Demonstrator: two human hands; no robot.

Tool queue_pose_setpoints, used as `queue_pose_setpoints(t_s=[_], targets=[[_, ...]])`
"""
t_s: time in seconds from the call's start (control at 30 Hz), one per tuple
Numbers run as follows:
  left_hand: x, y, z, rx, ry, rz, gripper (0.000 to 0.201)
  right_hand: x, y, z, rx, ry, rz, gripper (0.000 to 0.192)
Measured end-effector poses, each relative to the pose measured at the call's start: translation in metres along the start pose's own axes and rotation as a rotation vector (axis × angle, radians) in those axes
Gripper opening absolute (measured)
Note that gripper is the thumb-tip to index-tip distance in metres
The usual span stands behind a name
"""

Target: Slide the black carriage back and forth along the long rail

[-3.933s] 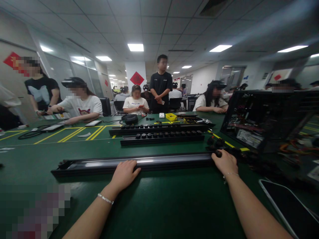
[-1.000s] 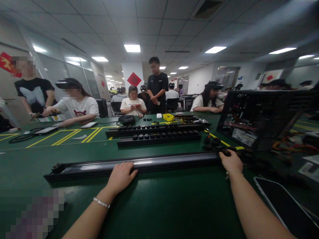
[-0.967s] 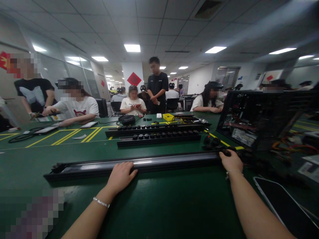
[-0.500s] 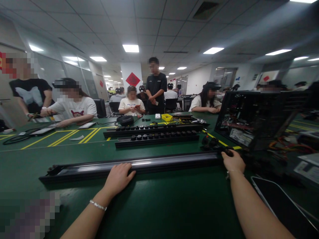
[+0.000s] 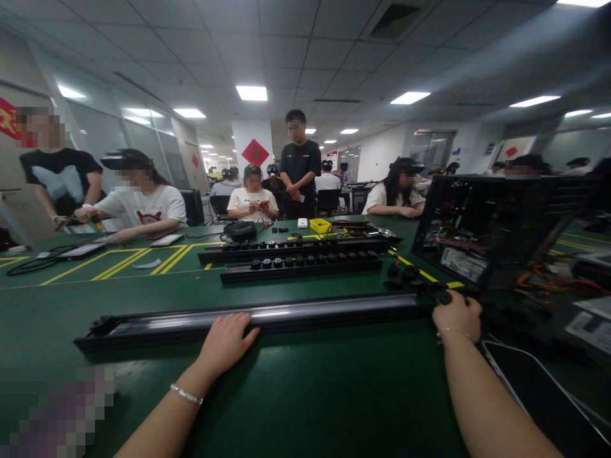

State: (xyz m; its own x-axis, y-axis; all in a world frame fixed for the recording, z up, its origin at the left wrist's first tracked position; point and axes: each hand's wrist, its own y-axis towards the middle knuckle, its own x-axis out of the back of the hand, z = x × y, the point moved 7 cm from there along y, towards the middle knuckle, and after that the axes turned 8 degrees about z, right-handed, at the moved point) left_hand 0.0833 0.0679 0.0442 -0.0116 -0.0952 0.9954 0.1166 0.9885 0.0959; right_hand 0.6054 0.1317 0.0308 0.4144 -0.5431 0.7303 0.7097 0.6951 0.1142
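A long black rail (image 5: pixel 315 313) with a shiny grey inner channel lies across the green table before me. My left hand (image 5: pixel 229 343) grips its near wall around the middle, fingers over the edge and thumb outside. At the rail's right end, my right hand (image 5: pixel 461 316) is closed on a small black round part (image 5: pixel 445 297), roller-like in shape; its fingertips are partly hidden. Just behind that end sits a cluster of small black parts (image 5: pixel 403 273). Farther back, two similar black rails (image 5: pixel 300 275) carry rows of small round pieces.
On the right stands an opened black computer case (image 5: pixel 496 229), with loose cables beside it. A dark flat panel with a pale rim (image 5: pixel 539 388) lies near my right forearm. A yellow tray (image 5: pixel 320 225) is at the back. Several people sit or stand around the table.
My right hand has shifted slightly right, to the rail's end, with the small black part. My left hand and the rail stay in place.
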Motion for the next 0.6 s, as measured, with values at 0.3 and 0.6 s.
queue_pose_setpoints(t_s=[0.3, 0.6], targets=[[0.0, 0.001, 0.001, -0.043, -0.032, 0.02, 0.04, 0.005, -0.006, 0.008, 0.088, -0.041, -0.1, 0.05], [0.0, 0.001, 0.003, -0.043, -0.195, 0.025, 0.04, -0.047, -0.111, 0.126, 0.91, -0.133, 0.063, 0.04]])
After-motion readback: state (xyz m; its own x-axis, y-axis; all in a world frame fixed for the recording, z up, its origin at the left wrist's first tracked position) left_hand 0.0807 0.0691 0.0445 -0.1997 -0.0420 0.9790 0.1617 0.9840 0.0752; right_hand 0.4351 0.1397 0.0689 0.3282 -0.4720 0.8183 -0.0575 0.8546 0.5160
